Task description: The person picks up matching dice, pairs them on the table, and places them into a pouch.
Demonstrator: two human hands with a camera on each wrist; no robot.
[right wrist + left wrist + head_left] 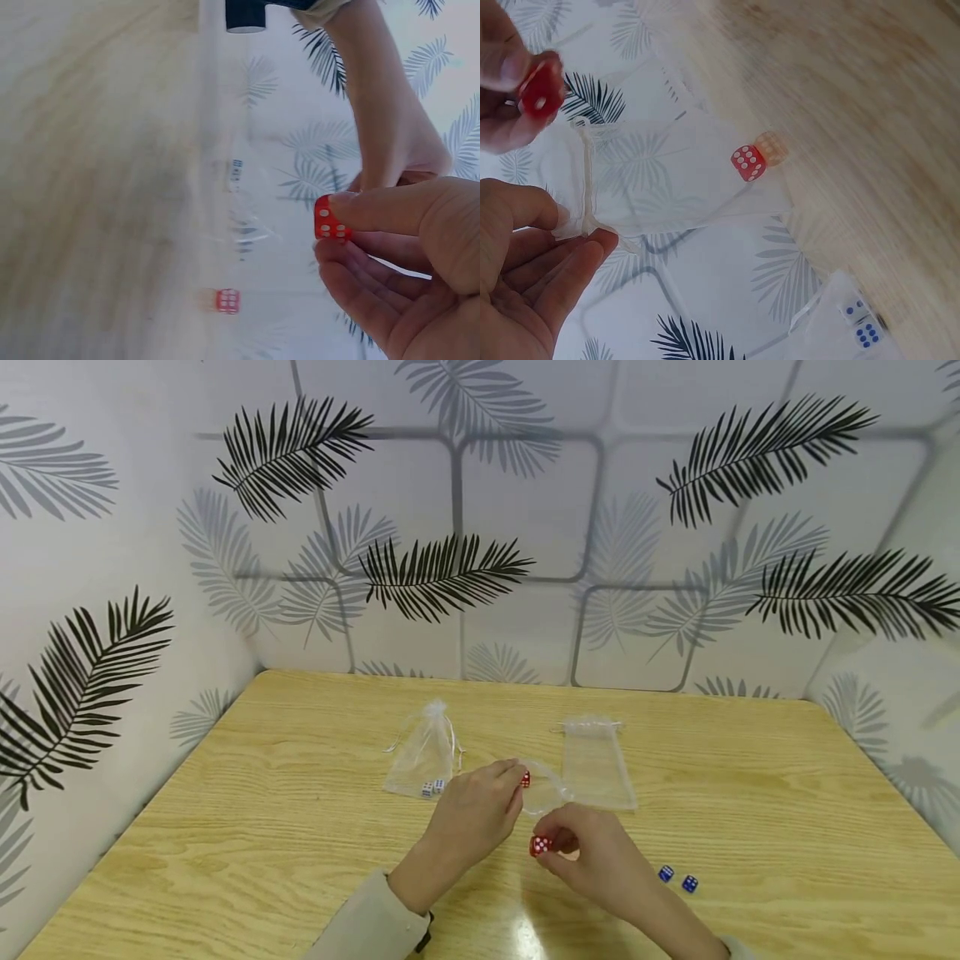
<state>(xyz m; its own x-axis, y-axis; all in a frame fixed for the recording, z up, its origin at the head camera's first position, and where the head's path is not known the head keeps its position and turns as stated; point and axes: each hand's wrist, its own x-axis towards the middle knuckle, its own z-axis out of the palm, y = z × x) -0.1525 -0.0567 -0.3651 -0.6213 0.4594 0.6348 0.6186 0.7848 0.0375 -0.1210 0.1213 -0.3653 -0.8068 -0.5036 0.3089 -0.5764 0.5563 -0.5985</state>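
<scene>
At lower centre of the head view, the right hand's grip (596,853) is clamped on a red die (541,846). Just left, the left hand's grip (474,808) pinches a sheer pouch (660,169) containing another red die (747,163).

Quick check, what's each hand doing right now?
Left hand: pinching a sheer bag at its drawstring end.
Right hand: pinching a red die.
</scene>
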